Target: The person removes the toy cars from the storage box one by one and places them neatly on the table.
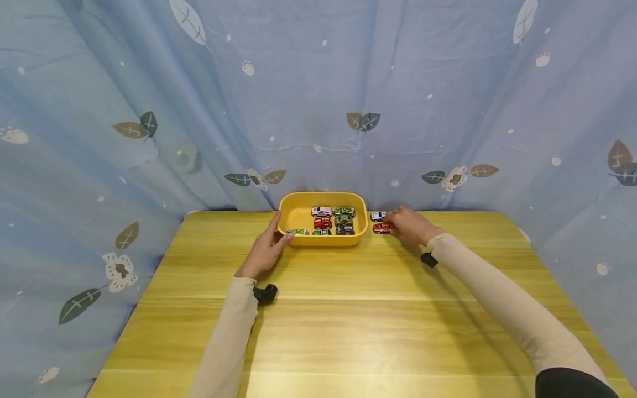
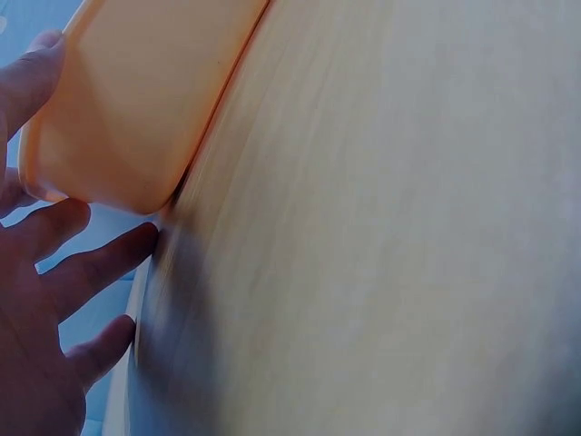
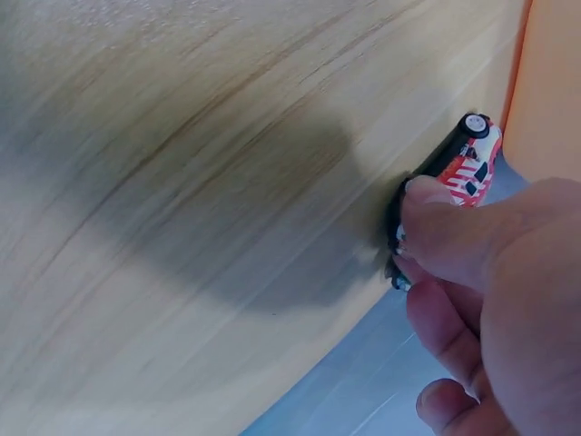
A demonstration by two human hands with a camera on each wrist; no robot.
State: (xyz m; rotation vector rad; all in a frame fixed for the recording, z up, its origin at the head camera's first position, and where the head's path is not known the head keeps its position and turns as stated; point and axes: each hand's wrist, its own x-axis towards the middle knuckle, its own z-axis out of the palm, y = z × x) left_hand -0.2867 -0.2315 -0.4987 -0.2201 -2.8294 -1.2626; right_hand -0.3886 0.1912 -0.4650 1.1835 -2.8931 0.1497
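Note:
A yellow plastic bin [image 1: 325, 241] stands at the far edge of the table, with several small toy cars inside. My left hand [image 1: 264, 251] holds its near left corner, the thumb at the rim and the other fingers spread along the left end. Right of the bin, my right hand [image 1: 410, 225] pinches a red-and-white toy car [image 3: 472, 173] between thumb and fingers; its rear part is hidden by them. Just behind that one sits a white toy car [image 1: 377, 216] on the table, close to my fingertips.
Inside the bin, cars such as the red one [image 1: 322, 223] and the green one [image 1: 344, 211] sit in the right and front parts; bare floor shows at left. A blue leaf-print curtain [image 1: 318, 110] hangs behind the wooden table [image 1: 338, 320]. Black wrist-worn pieces hang under both wrists.

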